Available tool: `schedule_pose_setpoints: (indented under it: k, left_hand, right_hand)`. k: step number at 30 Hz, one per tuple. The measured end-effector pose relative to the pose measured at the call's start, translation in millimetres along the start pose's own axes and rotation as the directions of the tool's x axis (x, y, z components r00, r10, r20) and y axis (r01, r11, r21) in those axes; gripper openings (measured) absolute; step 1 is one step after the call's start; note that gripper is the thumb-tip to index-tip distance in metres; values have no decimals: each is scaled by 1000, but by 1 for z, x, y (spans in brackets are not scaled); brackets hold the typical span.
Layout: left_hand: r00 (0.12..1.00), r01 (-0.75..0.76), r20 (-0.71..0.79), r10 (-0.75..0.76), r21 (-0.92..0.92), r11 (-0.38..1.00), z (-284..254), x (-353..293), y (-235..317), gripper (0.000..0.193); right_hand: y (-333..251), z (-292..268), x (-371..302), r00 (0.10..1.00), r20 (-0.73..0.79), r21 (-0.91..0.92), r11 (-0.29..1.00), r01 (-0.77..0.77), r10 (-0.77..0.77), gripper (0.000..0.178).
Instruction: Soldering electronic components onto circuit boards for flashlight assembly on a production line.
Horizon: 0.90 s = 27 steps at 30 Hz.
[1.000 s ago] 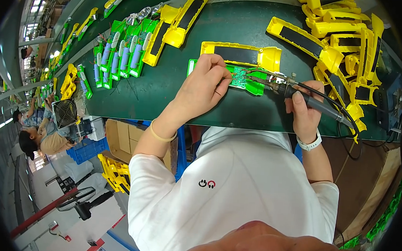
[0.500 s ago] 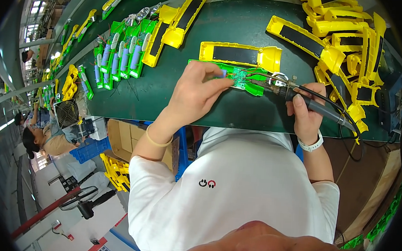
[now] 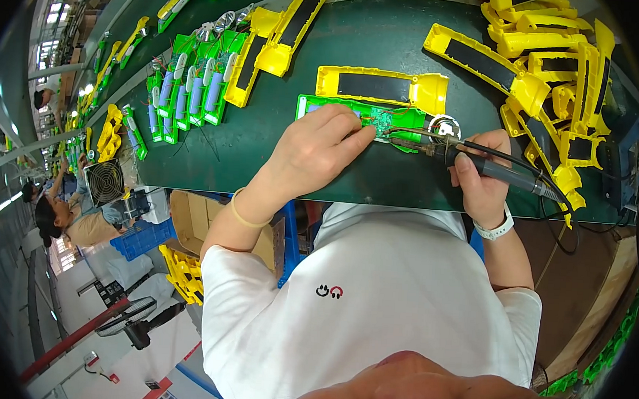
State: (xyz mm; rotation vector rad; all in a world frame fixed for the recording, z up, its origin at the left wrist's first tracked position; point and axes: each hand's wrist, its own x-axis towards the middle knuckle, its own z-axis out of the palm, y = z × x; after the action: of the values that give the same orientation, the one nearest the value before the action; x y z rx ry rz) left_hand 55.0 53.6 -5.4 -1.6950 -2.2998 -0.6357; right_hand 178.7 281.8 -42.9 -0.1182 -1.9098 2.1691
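Observation:
A green plastic housing (image 3: pixel 414 119) lies on the bench in front of me, with a circuit board (image 3: pixel 384 119), thin wires and a blue cylindrical cell inside. My left hand (image 3: pixel 317 149) rests over its left half, thumb and fingertips drawn together at the board's edge; whatever they pinch is hidden. In my right hand (image 3: pixel 484 182) is a soldering iron (image 3: pixel 500 174), its dark handle gripped and its thin metal end pointing left over the board. Beside the housing's right end sits a round silvery lamp part (image 3: pixel 445 125). A yellow cover (image 3: pixel 374 86) with a black strip lies just behind.
Several green housings with blue cells (image 3: pixel 194 89) stand in a row at the left. Yellow covers (image 3: pixel 555 60) are heaped at the right, near a dark box-shaped unit (image 3: pixel 621 170). The iron's cable (image 3: pixel 562 247) loops over the bench's front edge. Another person (image 3: pixel 77 221) sits far left.
The green housing has turned to lie straighter along the yellow cover. My left hand has lowered its fingers over it. My right hand and the iron have shifted slightly left and nearer to me.

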Motion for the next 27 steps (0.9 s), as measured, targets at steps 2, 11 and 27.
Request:
schedule_pose_setpoints:
  k: [2,11,27]
  left_hand:
    - [1000,-3,4,3,7,1000,0,1,1,22]
    - [1000,11,22,-11,5,1000,-2,3,4,23]
    - [906,416,19,-422,-221,882,30,30,6,14]
  right_hand:
    - [0,1,0,1000,-8,-5,1000,-23,23,23]
    - [-10,-1,-3,989,-141,149,989,-18,39,27]
    - [-18,-14,9,949,-279,252,942,220,-147,26]
